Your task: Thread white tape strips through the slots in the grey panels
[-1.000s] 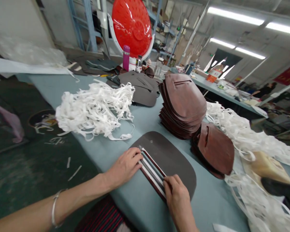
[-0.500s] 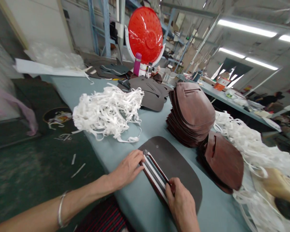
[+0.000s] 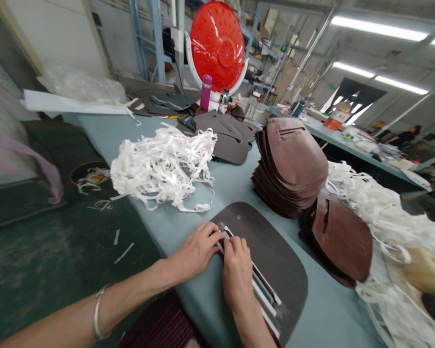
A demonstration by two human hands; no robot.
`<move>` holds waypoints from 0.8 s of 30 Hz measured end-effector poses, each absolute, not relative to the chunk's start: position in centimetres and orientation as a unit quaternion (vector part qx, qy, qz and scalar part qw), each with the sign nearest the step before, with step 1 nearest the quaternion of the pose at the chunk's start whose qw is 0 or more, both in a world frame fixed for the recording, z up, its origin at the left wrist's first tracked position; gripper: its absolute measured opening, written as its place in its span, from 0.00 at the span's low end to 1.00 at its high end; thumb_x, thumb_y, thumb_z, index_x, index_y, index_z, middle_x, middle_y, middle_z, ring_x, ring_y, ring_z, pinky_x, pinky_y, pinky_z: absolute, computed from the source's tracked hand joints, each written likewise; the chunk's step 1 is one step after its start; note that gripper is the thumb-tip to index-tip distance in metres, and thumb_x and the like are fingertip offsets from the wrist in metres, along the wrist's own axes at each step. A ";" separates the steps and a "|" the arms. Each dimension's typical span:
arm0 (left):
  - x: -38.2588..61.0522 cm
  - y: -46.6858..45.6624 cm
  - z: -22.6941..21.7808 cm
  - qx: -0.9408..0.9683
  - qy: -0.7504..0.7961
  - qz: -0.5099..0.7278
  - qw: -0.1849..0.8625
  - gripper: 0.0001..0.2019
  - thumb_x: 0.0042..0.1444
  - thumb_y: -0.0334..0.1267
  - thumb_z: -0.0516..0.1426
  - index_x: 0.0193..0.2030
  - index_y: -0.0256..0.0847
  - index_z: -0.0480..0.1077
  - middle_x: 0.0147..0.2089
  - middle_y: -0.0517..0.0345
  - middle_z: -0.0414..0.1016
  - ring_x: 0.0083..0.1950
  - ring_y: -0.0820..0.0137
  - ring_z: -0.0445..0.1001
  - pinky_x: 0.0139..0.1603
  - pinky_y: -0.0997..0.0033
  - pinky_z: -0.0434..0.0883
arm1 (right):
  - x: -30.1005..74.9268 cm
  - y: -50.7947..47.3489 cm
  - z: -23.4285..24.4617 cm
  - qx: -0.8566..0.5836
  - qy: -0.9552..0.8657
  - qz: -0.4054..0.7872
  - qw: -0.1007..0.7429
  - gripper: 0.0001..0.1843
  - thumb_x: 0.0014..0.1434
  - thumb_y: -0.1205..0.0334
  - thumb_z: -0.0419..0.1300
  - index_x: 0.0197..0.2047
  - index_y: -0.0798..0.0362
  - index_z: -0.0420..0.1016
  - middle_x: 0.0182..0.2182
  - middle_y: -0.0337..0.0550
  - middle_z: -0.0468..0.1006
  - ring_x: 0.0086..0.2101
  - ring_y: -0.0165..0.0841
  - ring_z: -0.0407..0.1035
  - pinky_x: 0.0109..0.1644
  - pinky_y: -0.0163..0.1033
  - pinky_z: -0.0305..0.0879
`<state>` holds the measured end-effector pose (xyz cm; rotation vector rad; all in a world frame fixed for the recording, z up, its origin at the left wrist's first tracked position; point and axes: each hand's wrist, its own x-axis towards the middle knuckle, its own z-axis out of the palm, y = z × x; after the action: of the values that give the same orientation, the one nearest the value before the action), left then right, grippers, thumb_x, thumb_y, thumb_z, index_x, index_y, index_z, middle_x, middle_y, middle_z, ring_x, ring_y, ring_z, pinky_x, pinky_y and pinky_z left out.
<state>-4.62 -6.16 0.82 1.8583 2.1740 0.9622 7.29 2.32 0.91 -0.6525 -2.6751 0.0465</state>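
While our left hand [image 3: 197, 252] and right hand [image 3: 237, 273] pinch the striped strips [image 3: 265, 296] on the dark panel [image 3: 275, 256], a brown leather stack [image 3: 290, 164] and white offcuts [image 3: 163, 169] crowd the table [image 3: 311, 309].

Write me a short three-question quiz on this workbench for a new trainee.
1. True or false: the bangle is on the right wrist.
2. What do the left hand and right hand touch on the dark panel? A) a flask, B) striped bands, C) a red disc.
3. Fill in the blank: from the person's viewpoint, the stack of brown pieces lies to the ___ of the loose white strips.

Key: 1 false; 2 B; 3 right.
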 end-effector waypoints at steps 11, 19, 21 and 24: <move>-4.8 -6.3 0.1 0.662 0.713 0.230 -0.014 0.12 0.63 0.33 0.50 0.53 0.39 0.66 0.50 0.48 0.66 0.53 0.62 0.65 0.54 0.57 0.69 | 21.1 1.8 0.3 -0.196 -0.967 -0.050 0.155 0.19 0.63 0.74 0.44 0.53 0.59 0.67 0.44 0.54 0.71 0.42 0.43 0.62 0.41 0.46 0.65; -4.7 -6.2 -0.5 0.662 0.709 0.240 -0.033 0.14 0.63 0.34 0.51 0.54 0.40 0.66 0.51 0.48 0.66 0.53 0.61 0.66 0.53 0.55 0.70 | 24.0 0.9 0.9 -0.215 -0.965 -0.014 0.152 0.18 0.64 0.72 0.44 0.53 0.60 0.67 0.42 0.55 0.71 0.43 0.43 0.62 0.45 0.49 0.65; -4.6 -6.2 -0.5 0.662 0.710 0.235 -0.033 0.13 0.63 0.35 0.50 0.54 0.40 0.66 0.51 0.48 0.67 0.52 0.61 0.67 0.53 0.56 0.70 | 23.9 1.0 1.0 -0.226 -0.962 0.004 0.153 0.17 0.65 0.72 0.44 0.51 0.60 0.68 0.42 0.54 0.71 0.43 0.42 0.61 0.46 0.49 0.64; -4.7 -6.1 -0.7 0.663 0.712 0.228 -0.036 0.13 0.64 0.36 0.49 0.53 0.39 0.66 0.52 0.47 0.67 0.52 0.61 0.66 0.53 0.57 0.69 | 23.9 1.2 1.4 -0.258 -0.953 0.045 0.155 0.13 0.65 0.71 0.47 0.45 0.56 0.70 0.39 0.50 0.72 0.41 0.39 0.62 0.45 0.47 0.64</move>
<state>-4.69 -6.14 -0.71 2.1323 2.2901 0.7332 23.89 1.20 1.41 -0.7386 -2.7284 0.1295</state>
